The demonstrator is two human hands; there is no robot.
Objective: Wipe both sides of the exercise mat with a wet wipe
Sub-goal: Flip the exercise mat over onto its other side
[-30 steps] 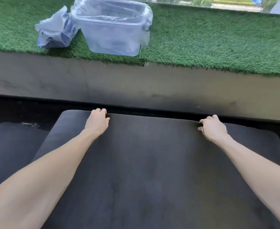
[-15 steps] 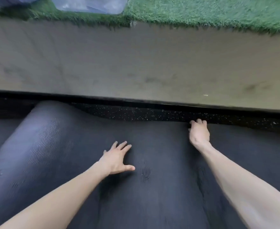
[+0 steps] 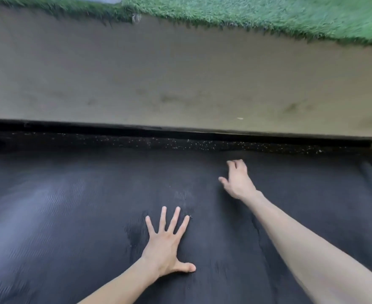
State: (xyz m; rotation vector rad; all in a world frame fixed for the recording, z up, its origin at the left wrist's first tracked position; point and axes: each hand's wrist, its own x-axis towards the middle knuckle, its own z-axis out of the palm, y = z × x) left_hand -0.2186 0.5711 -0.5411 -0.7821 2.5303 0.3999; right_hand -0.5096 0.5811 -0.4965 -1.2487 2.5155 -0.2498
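Mat is spread flat over near floor, far edge by step. L hand is pressed flat on it, fingers splayed; R hand, farther off, is loosely curled, nothing held. No wipe seen, so this side prob. not yet wiped.

The head camera looks steeply down, close over the mat.

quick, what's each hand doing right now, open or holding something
Left hand: open, fingers spread flat on the dark textured exercise mat.
Right hand: blurred, fingers bent over the mat; grip cannot be told.
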